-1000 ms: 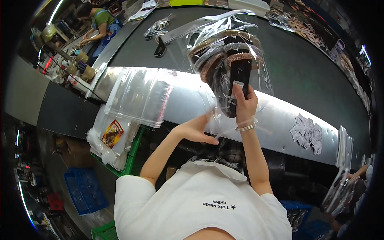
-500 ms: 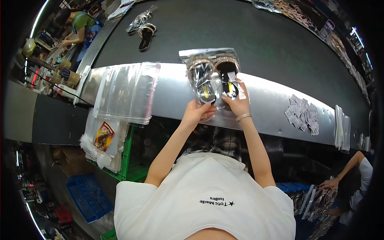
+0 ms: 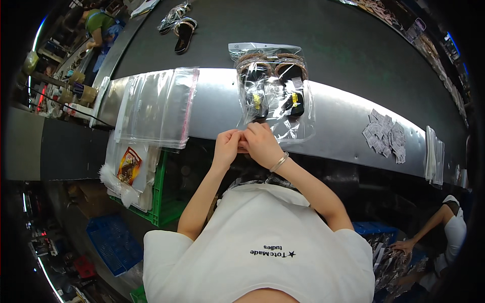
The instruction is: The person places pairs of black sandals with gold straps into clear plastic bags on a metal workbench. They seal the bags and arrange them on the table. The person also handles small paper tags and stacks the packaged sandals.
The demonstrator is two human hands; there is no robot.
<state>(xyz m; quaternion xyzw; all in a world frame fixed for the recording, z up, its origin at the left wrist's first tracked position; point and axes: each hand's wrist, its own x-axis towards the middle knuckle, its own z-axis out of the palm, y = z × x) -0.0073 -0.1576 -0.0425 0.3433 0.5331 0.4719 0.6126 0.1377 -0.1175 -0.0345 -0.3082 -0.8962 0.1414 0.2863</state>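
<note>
A transparent plastic bag lies flat on the metal edge of the worktable, holding a pair of sandals. The left sandal and the right sandal have black footbeds, glittery straps and yellow labels. At the bag's near left corner my left hand is closed in a pinch on the plastic edge. My right hand is right beside it, touching it, with its bent fingers also closed on that edge. The exact fingertip contact is partly hidden.
A stack of transparent bags lies to the left, above a green crate. Small printed tags are heaped to the right. A loose sandal sits farther back. Another person's hand is over wrapped goods at lower right.
The bagged sandals have come to lie flat on the table. My right hand has left the right sandal and moved left and nearer, meeting my left hand at the bag's near edge.
</note>
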